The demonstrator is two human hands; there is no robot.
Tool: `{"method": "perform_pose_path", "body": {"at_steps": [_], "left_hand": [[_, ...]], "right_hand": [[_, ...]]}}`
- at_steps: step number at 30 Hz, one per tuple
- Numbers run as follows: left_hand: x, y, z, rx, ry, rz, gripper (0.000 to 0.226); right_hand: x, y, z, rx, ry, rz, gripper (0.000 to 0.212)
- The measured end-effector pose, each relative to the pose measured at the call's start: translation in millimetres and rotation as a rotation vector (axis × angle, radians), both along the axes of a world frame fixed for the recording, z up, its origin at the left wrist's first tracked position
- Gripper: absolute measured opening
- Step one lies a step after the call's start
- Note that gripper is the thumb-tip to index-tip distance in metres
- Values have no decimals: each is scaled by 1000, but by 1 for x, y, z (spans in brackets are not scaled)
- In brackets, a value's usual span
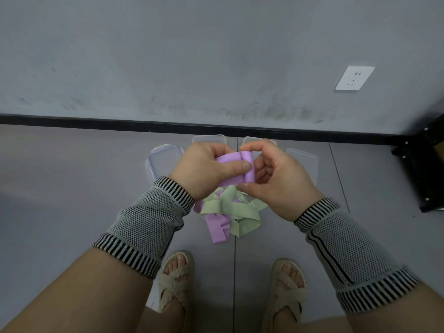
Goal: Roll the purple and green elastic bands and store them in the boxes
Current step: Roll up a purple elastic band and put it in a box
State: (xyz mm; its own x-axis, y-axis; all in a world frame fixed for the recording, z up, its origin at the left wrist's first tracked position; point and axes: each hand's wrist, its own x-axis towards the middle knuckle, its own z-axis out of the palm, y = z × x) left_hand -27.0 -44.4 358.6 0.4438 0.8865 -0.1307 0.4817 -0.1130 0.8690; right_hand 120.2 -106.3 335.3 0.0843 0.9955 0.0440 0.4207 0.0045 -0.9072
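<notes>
Our left hand [204, 169] and right hand [276, 179] both pinch the purple band [236, 170], partly rolled. Loose bands [230, 212] lie below, boxes [162, 162] further off.

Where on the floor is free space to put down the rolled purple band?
Bare floor lies left of the lidded box, and more right of the flat lid. It is crowded under the hands, where the band pile lies before the boxes.

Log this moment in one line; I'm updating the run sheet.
left hand: holds purple band | right hand: rolling it | boxes: open
</notes>
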Motion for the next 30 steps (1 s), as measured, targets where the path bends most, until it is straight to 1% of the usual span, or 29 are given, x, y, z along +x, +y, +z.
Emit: {"method": "perform_pose_path", "body": {"at_steps": [3,6,8,14,17,20,22,26,30], "left_hand": [[-3,3,0,-27,31,-1,13],[-7,6,-1,-38,41,-3,13],[-8,6,-1,-29,33,-16,13],[-5,5,-2,-8,25,-59,10],[-3,6,-4,-12,63,-49,14],[-2,9,-7,-4,105,-1,26],[-2,9,-7,-2,99,6,30],[-1,5,-3,-34,61,-4,30],[0,5,-3,-7,77,18,20]], "right_hand": [[0,0,2,-14,22,25,58],[4,-2,7,-53,172,74,52],[6,-2,7,-71,226,88,50],[6,-3,6,-97,266,89,50],[5,-2,6,-90,251,55,45],[3,-2,6,-86,215,34,45],[3,-2,6,-81,192,22,46],[3,0,3,-49,128,0,44],[0,0,3,-43,90,23,45]]}}
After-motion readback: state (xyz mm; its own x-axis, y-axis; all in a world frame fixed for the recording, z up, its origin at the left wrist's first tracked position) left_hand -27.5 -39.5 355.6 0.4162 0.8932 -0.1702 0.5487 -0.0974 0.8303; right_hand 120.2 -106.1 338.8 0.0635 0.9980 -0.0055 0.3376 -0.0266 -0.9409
